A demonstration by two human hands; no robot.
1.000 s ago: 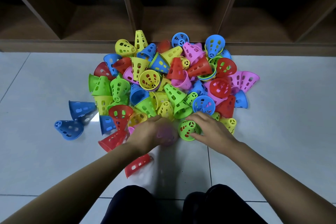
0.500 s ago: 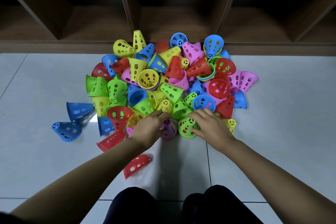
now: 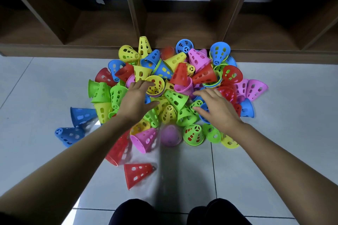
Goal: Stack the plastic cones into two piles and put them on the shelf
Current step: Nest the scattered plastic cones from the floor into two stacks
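1. Plastic cones [image 3: 173, 86] in red, yellow, green, blue and pink are heaped loose on the tiled floor [image 3: 274, 133], right against the foot of the wooden shelf [image 3: 102, 31]. A few strays lie apart: a red cone [image 3: 138, 172] nearest the person and two blue cones [image 3: 83, 115] off to the left.
2. The left hand [image 3: 136, 100] is held over the middle of the heap with fingers spread wide. Its fingertips are at the rim of a yellow cone [image 3: 155, 85] whose mouth faces the camera. Nothing is gripped.
3. The right hand [image 3: 217, 109] is held over the right part of the heap, fingers splayed and slightly bent. Nothing is gripped here either.
4. The step in hand is judged to be the choosing of cones to begin a pile. Stacking appears barely started, and the shelving is not yet due.
5. For the next move, one cone must be pinched by its rim or wall, lifted free of its tangled neighbours and turned so that the mouths face one way. It can then be nested onto another. Neighbouring cones are likely to roll when one is drawn out.
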